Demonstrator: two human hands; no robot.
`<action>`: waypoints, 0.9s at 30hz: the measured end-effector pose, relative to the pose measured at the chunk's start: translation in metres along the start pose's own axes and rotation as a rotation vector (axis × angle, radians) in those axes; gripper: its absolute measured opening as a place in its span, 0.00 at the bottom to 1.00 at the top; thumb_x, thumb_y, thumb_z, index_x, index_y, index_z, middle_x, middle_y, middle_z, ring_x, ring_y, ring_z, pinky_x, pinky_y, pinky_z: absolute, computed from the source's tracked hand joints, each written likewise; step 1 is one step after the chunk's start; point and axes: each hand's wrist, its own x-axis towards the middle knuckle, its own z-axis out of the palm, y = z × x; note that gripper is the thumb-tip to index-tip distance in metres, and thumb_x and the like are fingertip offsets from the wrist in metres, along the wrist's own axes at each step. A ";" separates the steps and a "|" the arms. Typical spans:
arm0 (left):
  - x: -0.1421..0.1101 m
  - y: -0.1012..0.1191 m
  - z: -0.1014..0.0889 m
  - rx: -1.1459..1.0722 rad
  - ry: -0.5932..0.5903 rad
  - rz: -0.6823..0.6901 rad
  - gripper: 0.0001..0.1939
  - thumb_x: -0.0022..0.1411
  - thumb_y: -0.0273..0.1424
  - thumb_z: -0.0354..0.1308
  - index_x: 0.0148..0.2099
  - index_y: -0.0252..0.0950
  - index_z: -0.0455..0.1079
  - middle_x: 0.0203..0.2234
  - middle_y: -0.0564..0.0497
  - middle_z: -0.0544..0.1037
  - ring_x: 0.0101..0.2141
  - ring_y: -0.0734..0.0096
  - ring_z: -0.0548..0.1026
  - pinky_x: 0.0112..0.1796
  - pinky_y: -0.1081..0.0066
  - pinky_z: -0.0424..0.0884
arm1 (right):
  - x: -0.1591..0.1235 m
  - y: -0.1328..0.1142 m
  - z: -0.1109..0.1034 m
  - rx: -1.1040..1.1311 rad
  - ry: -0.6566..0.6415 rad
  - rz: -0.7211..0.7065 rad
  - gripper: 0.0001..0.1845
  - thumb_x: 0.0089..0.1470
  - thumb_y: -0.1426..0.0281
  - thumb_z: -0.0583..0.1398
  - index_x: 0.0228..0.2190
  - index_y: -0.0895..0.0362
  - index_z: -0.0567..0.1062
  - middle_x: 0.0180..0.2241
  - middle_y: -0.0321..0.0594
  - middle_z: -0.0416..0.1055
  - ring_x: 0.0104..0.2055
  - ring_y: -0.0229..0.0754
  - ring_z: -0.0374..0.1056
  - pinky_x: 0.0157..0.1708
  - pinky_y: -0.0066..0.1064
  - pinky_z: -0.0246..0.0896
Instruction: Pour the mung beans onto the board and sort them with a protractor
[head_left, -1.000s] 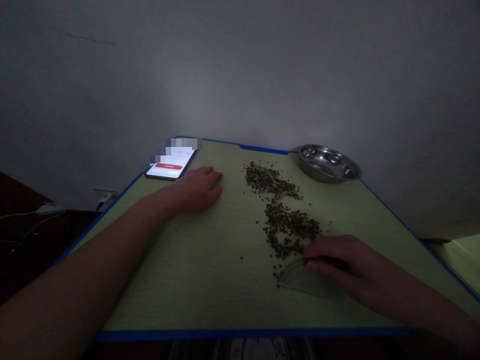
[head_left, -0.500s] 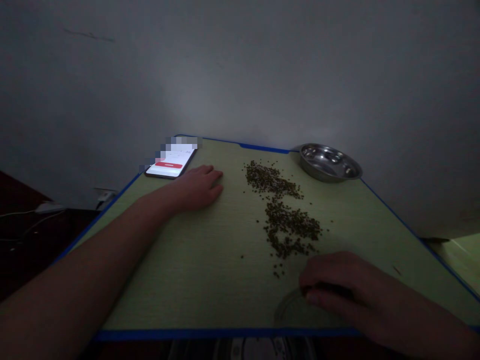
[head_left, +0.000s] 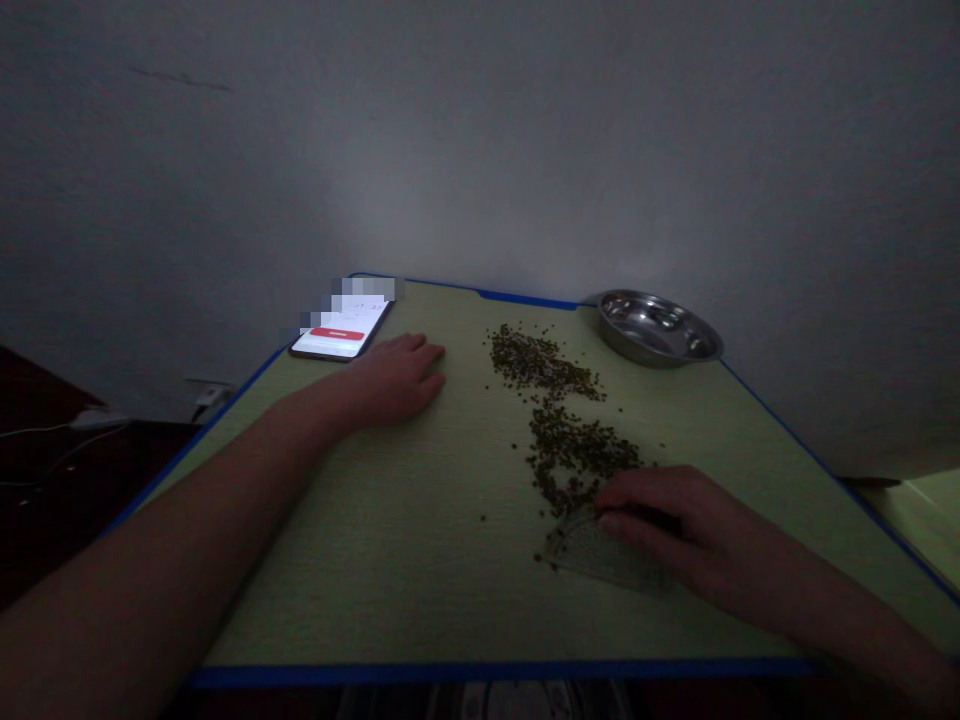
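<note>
My right hand [head_left: 675, 515] pinches a clear, half-round plastic protractor [head_left: 600, 555], low over the tabletop or on it. The protractor's curved edge meets the near end of a scatter of small brown grains [head_left: 577, 440]. A second cluster of the grains [head_left: 536, 360] lies farther back, linked to the first by a thin trail. Palm down on the table, my left hand [head_left: 397, 378] rests with its fingers stretched out and holds nothing. Just beyond its wrist is a lit phone [head_left: 337, 325]. Part of the protractor is hidden under my right fingers.
A shallow steel bowl [head_left: 660, 330] stands at the table's back right corner, by the grey wall [head_left: 480, 150]. The light green table [head_left: 360, 560] has a blue edge. A socket with a plug [head_left: 214, 395] and white cables are at the left.
My right hand has moved away from me with the protractor, up to the near grains, and a few loose grains have shifted. My left hand stays in place.
</note>
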 end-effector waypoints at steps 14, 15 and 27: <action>0.001 -0.002 0.001 -0.027 -0.001 -0.001 0.30 0.64 0.41 0.37 0.62 0.31 0.60 0.55 0.38 0.69 0.56 0.55 0.66 0.56 0.59 0.60 | -0.021 -0.013 0.002 0.005 -0.045 -0.044 0.14 0.62 0.59 0.54 0.34 0.51 0.77 0.37 0.39 0.78 0.39 0.44 0.73 0.36 0.33 0.67; 0.001 -0.002 0.001 -0.031 -0.001 -0.002 0.30 0.64 0.41 0.37 0.62 0.31 0.60 0.55 0.38 0.69 0.56 0.55 0.66 0.56 0.59 0.60 | -0.019 -0.011 0.001 0.002 -0.029 -0.046 0.14 0.62 0.60 0.54 0.34 0.51 0.78 0.36 0.39 0.78 0.38 0.43 0.73 0.35 0.32 0.67; 0.000 -0.001 -0.001 -0.032 0.001 0.006 0.31 0.63 0.41 0.37 0.62 0.30 0.60 0.56 0.37 0.68 0.56 0.53 0.66 0.56 0.58 0.60 | 0.000 -0.017 0.002 -0.013 -0.067 -0.063 0.13 0.63 0.62 0.54 0.36 0.52 0.76 0.36 0.37 0.77 0.39 0.42 0.71 0.39 0.33 0.64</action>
